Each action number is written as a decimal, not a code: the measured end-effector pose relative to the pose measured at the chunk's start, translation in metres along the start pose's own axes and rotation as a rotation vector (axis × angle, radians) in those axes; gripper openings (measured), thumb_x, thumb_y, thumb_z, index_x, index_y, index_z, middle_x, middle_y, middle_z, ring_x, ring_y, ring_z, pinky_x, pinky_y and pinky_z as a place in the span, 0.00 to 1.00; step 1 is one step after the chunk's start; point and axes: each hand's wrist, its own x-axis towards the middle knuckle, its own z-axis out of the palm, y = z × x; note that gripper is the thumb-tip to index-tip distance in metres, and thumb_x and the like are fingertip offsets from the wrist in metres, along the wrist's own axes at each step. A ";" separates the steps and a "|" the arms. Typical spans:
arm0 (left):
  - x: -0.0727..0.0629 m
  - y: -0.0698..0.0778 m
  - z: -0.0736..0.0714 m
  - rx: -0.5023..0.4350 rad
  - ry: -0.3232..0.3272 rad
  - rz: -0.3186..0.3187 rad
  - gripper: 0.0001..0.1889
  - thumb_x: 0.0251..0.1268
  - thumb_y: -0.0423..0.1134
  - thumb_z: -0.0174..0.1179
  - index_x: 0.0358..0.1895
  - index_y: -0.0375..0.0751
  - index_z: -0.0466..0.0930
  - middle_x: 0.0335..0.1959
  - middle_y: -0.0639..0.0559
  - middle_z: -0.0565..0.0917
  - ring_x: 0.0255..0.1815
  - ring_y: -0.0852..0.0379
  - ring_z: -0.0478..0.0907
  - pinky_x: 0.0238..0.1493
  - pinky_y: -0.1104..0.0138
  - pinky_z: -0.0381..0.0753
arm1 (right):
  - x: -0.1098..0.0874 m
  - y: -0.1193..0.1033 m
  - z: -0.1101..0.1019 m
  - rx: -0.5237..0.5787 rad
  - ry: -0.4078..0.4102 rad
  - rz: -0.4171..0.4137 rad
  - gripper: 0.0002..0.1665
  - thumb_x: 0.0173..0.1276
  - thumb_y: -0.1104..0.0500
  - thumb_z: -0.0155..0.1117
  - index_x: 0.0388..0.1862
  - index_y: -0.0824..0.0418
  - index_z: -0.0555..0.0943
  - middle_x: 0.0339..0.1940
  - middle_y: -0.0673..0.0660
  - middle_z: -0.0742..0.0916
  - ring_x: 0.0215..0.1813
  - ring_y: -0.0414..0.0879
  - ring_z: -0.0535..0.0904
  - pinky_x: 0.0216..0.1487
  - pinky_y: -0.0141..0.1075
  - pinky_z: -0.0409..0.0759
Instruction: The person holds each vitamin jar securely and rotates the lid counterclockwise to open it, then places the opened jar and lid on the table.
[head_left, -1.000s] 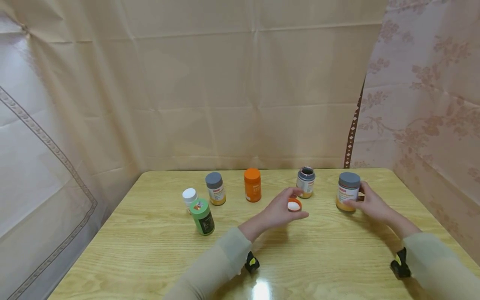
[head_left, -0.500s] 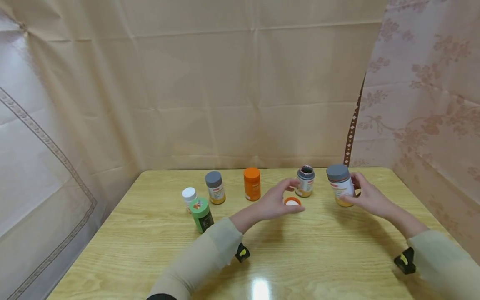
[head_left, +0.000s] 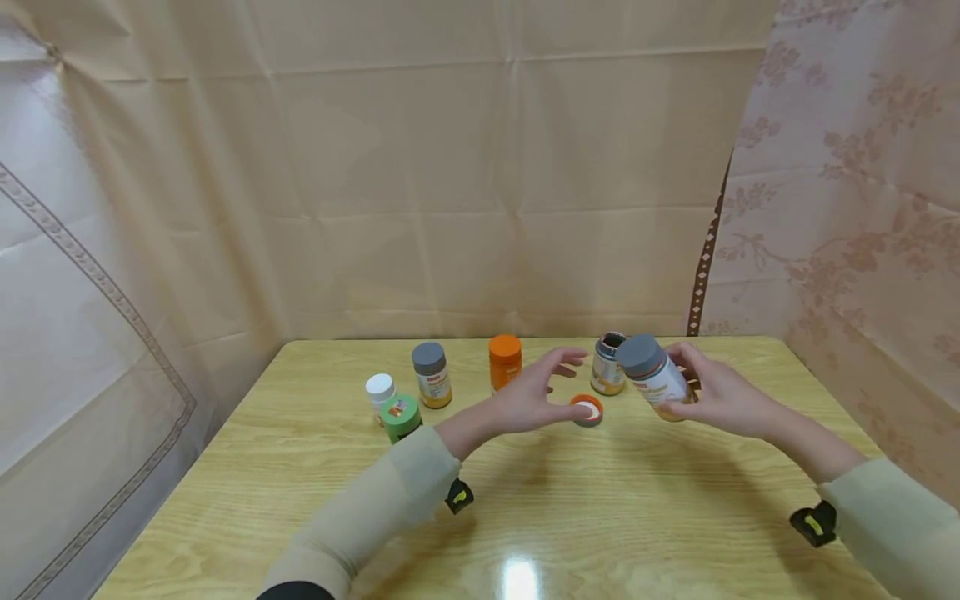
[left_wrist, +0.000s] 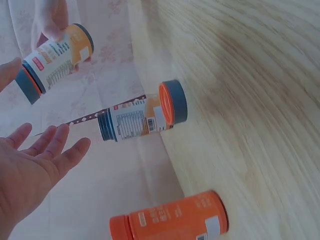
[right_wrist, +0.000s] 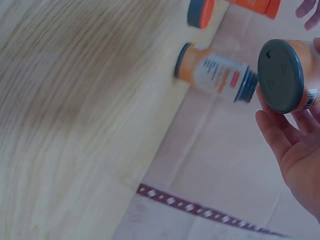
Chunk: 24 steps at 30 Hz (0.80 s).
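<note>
My right hand [head_left: 723,392] grips a grey-capped supplement jar [head_left: 652,377] with a white and yellow label. The jar is off the table and leans left, its dark base [right_wrist: 281,76] showing in the right wrist view. Just left of it, a similar jar [head_left: 606,371] stands upright without a cap, its mouth dark. A loose grey cap [head_left: 588,419] lies on the table before that jar, orange inside facing up. My left hand [head_left: 525,400] holds nothing. Its fingers are spread apart, and in the left wrist view they point toward the uncapped jar [left_wrist: 132,120].
An orange bottle [head_left: 505,358] stands behind my left hand, partly covered by it. Farther left are another grey-capped jar [head_left: 432,375], a white-capped bottle [head_left: 380,387] and a green-lidded container [head_left: 401,415]. A beige cloth [head_left: 390,208] hangs behind the wooden table [head_left: 600,517].
The right hand has lifted the capped jar off the table, carried it left and tilted it. The left hand has let go of the loose cap, drawn back leftward and spread its fingers.
</note>
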 end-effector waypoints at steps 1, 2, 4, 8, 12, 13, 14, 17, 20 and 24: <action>-0.001 0.000 -0.002 -0.005 0.000 0.005 0.39 0.60 0.48 0.69 0.72 0.51 0.59 0.66 0.55 0.69 0.63 0.59 0.69 0.60 0.53 0.70 | 0.001 -0.003 0.001 -0.008 -0.004 -0.009 0.36 0.59 0.59 0.74 0.60 0.65 0.65 0.48 0.61 0.82 0.47 0.54 0.79 0.37 0.38 0.78; -0.003 0.000 -0.003 -0.008 0.002 0.009 0.39 0.60 0.48 0.69 0.72 0.51 0.59 0.65 0.55 0.69 0.63 0.58 0.69 0.60 0.54 0.71 | 0.001 -0.006 0.002 -0.017 -0.008 -0.019 0.35 0.59 0.58 0.74 0.59 0.64 0.66 0.47 0.59 0.82 0.46 0.53 0.79 0.36 0.37 0.78; -0.007 0.000 -0.006 -0.014 0.006 0.019 0.39 0.60 0.47 0.69 0.72 0.52 0.59 0.65 0.56 0.70 0.62 0.58 0.69 0.59 0.55 0.72 | 0.002 -0.012 0.003 -0.038 -0.014 -0.037 0.34 0.59 0.57 0.74 0.59 0.63 0.67 0.45 0.57 0.83 0.44 0.50 0.79 0.33 0.35 0.77; -0.013 0.000 -0.012 -0.013 0.013 0.057 0.39 0.60 0.45 0.69 0.72 0.53 0.58 0.64 0.54 0.70 0.61 0.58 0.71 0.57 0.57 0.74 | 0.003 -0.023 0.005 -0.085 -0.023 -0.064 0.34 0.58 0.57 0.74 0.59 0.60 0.68 0.42 0.53 0.82 0.42 0.47 0.78 0.31 0.34 0.76; -0.018 -0.001 -0.016 -0.021 0.009 0.095 0.39 0.61 0.43 0.68 0.73 0.53 0.57 0.64 0.52 0.70 0.60 0.58 0.72 0.56 0.57 0.75 | 0.005 -0.031 0.006 -0.117 -0.043 -0.086 0.34 0.57 0.54 0.75 0.59 0.57 0.69 0.41 0.51 0.82 0.41 0.45 0.78 0.31 0.34 0.76; -0.019 0.000 -0.017 -0.023 0.006 0.098 0.39 0.61 0.43 0.68 0.73 0.52 0.57 0.64 0.51 0.70 0.59 0.58 0.73 0.56 0.57 0.75 | 0.005 -0.033 0.006 -0.120 -0.050 -0.089 0.34 0.57 0.54 0.75 0.59 0.57 0.69 0.41 0.51 0.82 0.41 0.45 0.78 0.31 0.34 0.76; -0.020 0.000 -0.017 -0.025 0.004 0.102 0.39 0.61 0.43 0.68 0.73 0.52 0.57 0.64 0.51 0.71 0.59 0.59 0.73 0.55 0.58 0.75 | 0.005 -0.034 0.006 -0.127 -0.057 -0.093 0.35 0.57 0.52 0.75 0.60 0.56 0.69 0.42 0.51 0.82 0.41 0.44 0.78 0.31 0.34 0.76; -0.021 0.002 -0.018 -0.029 0.004 0.106 0.39 0.62 0.43 0.68 0.73 0.51 0.56 0.63 0.49 0.71 0.59 0.58 0.73 0.55 0.59 0.75 | 0.005 -0.040 0.007 -0.151 -0.076 -0.106 0.35 0.57 0.51 0.76 0.60 0.54 0.70 0.42 0.49 0.82 0.39 0.42 0.77 0.30 0.34 0.76; -0.022 0.005 -0.018 -0.038 0.003 0.115 0.38 0.62 0.42 0.68 0.73 0.50 0.57 0.63 0.48 0.71 0.59 0.55 0.74 0.54 0.58 0.76 | 0.006 -0.045 0.008 -0.176 -0.083 -0.124 0.36 0.54 0.51 0.77 0.60 0.51 0.71 0.41 0.47 0.82 0.38 0.40 0.78 0.30 0.33 0.76; -0.024 0.008 -0.017 -0.056 -0.012 0.130 0.37 0.63 0.41 0.67 0.72 0.51 0.58 0.62 0.50 0.73 0.57 0.55 0.75 0.53 0.58 0.77 | 0.006 -0.049 0.009 -0.212 -0.089 -0.159 0.36 0.53 0.51 0.78 0.59 0.49 0.71 0.41 0.46 0.82 0.37 0.39 0.78 0.30 0.33 0.76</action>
